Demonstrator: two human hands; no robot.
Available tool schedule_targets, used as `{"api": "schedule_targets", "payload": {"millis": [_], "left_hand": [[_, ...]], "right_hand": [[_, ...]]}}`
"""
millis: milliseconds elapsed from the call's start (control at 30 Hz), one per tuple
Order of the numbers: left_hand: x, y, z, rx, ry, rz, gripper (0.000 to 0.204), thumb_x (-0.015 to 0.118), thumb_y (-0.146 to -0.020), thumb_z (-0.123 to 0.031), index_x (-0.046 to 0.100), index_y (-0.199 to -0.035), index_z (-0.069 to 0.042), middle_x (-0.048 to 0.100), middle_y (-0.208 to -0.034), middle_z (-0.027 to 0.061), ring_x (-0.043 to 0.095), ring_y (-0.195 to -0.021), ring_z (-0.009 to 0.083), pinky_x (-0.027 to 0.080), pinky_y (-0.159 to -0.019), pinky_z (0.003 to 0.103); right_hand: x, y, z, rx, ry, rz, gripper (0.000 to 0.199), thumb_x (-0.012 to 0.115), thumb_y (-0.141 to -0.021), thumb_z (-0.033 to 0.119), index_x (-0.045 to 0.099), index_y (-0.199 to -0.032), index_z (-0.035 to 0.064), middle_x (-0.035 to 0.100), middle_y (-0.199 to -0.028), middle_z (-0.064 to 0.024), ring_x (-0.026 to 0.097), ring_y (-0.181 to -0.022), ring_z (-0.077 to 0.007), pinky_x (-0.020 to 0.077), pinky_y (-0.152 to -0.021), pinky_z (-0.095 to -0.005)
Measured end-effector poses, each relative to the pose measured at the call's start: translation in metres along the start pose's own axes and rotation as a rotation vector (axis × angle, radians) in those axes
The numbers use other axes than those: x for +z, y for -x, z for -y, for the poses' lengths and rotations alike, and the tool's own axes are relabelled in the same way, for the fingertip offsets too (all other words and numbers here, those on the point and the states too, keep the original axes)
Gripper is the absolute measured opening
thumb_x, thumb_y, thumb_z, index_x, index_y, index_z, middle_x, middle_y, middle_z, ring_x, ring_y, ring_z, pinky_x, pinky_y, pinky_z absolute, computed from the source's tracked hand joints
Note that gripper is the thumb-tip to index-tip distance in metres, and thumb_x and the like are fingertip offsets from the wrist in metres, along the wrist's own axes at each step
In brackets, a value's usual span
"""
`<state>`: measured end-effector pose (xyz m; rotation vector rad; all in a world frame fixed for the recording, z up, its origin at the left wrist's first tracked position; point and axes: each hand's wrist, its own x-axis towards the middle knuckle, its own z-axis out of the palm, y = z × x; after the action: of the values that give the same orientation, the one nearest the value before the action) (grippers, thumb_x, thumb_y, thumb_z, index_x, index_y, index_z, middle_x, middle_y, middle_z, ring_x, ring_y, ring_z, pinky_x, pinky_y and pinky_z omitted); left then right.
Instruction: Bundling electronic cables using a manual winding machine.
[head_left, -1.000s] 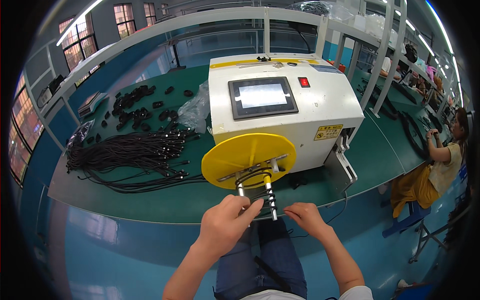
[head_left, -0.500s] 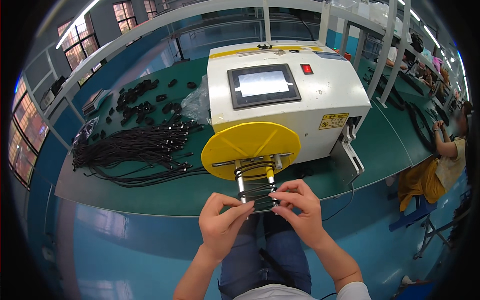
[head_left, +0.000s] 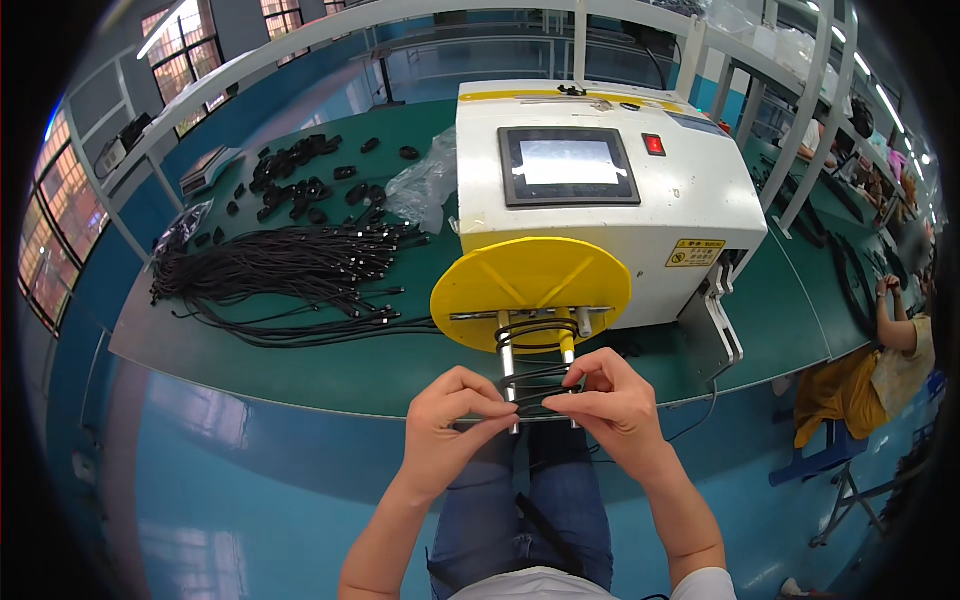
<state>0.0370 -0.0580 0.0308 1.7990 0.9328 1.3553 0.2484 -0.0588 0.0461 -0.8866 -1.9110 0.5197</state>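
A black cable (head_left: 537, 376) is looped several times around two metal posts that stick out toward me from a yellow disc (head_left: 480, 280). The disc sits on the front of a white machine (head_left: 600, 235). At the left post, my left hand (head_left: 450, 425) pinches a strand of the cable between thumb and fingers. My right hand (head_left: 618, 405) is beside the right post, thumb and fingers closed on the cable there. Some loops lie close to the disc, others nearer the post ends. The cable's ends are hard to make out between my fingers.
On the green table (head_left: 330, 385) lies a large bundle of black cables (head_left: 280, 270) at the left. Behind it are scattered small black parts (head_left: 300, 170) and a clear plastic bag (head_left: 425, 180). A metal bracket (head_left: 712, 330) stands at the machine's right. A co-worker (head_left: 880, 365) sits far right.
The view has shifted, so the machine and table appear further right. My right-hand fingers have come closer together on the cable; my left hand keeps its pinch by the left post.
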Motion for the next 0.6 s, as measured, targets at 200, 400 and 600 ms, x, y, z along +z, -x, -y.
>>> {"api": "schedule_targets", "payload": {"millis": [200, 400, 600], "left_hand": [[-0.023, 0.004, -0.002, -0.033, 0.171, -0.104, 0.039, 0.076, -0.074, -0.014, 0.064, -0.11, -0.003, 0.059, -0.097, 0.0105, 0.059, -0.083, 0.0177, 0.05, -0.072, 0.03], [0.023, -0.011, -0.07, 0.191, -0.984, 0.255, 0.095, 0.08, -0.062, -0.027, 0.032, -0.137, 0.008, 0.044, -0.132, 0.0223, 0.043, -0.125, 0.0347, 0.038, -0.101, 0.045], [0.05, -0.031, -0.033, 0.24, -1.157, 0.132, 0.057, 0.057, -0.082, -0.006, 0.037, -0.133, 0.01, 0.043, -0.135, 0.023, 0.039, -0.129, 0.0359, 0.036, -0.104, 0.044]], "right_hand": [[-0.002, -0.004, 0.001, -0.038, 0.086, 0.045, 0.03, 0.068, -0.069, -0.011, 0.073, -0.09, 0.0099, 0.053, -0.09, -0.0044, 0.052, -0.06, -0.0089, 0.0429, -0.053, -0.0221], [-0.004, -0.002, 0.001, -0.017, 0.11, 0.038, 0.029, 0.069, -0.069, -0.01, 0.072, -0.09, 0.0089, 0.054, -0.091, -0.0048, 0.052, -0.06, -0.0093, 0.0435, -0.053, -0.0223], [-0.002, 0.002, -0.002, -0.018, 0.063, -0.034, 0.024, 0.068, -0.072, -0.009, 0.069, -0.091, 0.0043, 0.055, -0.094, -0.0068, 0.057, -0.065, -0.0114, 0.0477, -0.057, -0.0224]]}}
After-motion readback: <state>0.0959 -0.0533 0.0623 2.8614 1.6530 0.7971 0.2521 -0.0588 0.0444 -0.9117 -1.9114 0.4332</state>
